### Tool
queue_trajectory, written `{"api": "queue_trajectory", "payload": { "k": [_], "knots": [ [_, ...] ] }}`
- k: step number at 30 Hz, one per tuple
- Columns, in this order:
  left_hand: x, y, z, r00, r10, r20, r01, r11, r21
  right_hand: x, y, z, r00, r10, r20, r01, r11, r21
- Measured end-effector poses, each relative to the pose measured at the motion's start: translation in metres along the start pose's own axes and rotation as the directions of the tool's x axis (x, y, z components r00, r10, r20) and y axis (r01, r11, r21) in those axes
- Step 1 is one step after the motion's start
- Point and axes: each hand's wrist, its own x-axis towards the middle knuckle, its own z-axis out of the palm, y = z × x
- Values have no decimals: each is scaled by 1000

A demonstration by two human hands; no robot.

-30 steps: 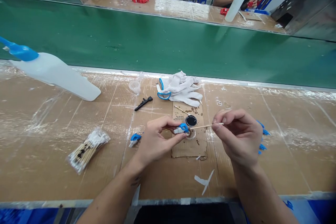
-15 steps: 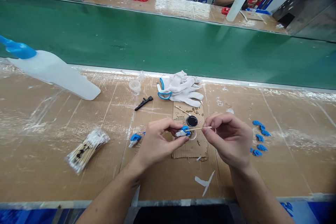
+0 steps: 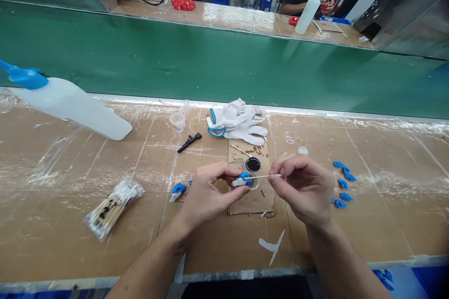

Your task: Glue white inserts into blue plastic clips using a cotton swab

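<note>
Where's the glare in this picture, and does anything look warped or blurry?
Head view: white glare on the table and far bench; head view: the near bottle looks stretched toward the left edge; head view: left hand and right hand fairly sharp.

Both bare forearms extend across the near edge of the surface, angled inward. The left hand pinches between thumb and fingers; the right hand, near it, pinches likewise, fingers curled.
</note>
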Motion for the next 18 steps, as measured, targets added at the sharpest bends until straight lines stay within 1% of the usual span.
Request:
{"api": "queue_trajectory", "payload": {
  "k": [2,4,6,8,10,12,13,15,17,18],
  "knots": [
    [1,0,-1,1000,3,-19,-3,1000,0,-2,2,-11,1000,-18,-11,18,1000,3],
    [2,-1,-3,999,-5,-51,5,1000,-6,-6,7,-22,999,-8,45,11,997,-73],
    [2,-3,-6,997,-26,-69,25,1000,-18,-11,13,-26,984,8,176,30,977,-212],
    [2,-5,-9,996,-46,-75,44,999,-28,-14,19,-22,948,12,317,103,934,-343],
    [2,-7,-11,994,-60,-96,57,998,-32,-16,21,-16,907,0,420,185,898,-399],
    [2,-8,-13,989,-78,-125,73,997,-37,-17,20,-17,881,16,473,203,890,-408],
    [2,-8,-13,987,-86,-138,81,996,-42,-19,19,-22,879,34,476,183,897,-403],
    [2,-6,-14,983,-102,-151,94,994,-57,-27,15,-44,903,87,422,102,908,-407],
    [1,-4,-14,980,-112,-167,100,992,-81,-42,9,-79,957,143,254,-4,878,-479],
    [1,-2,-14,977,-117,-177,102,990,-96,-52,7,-99,978,157,139,-55,833,-551]
  ]
}}
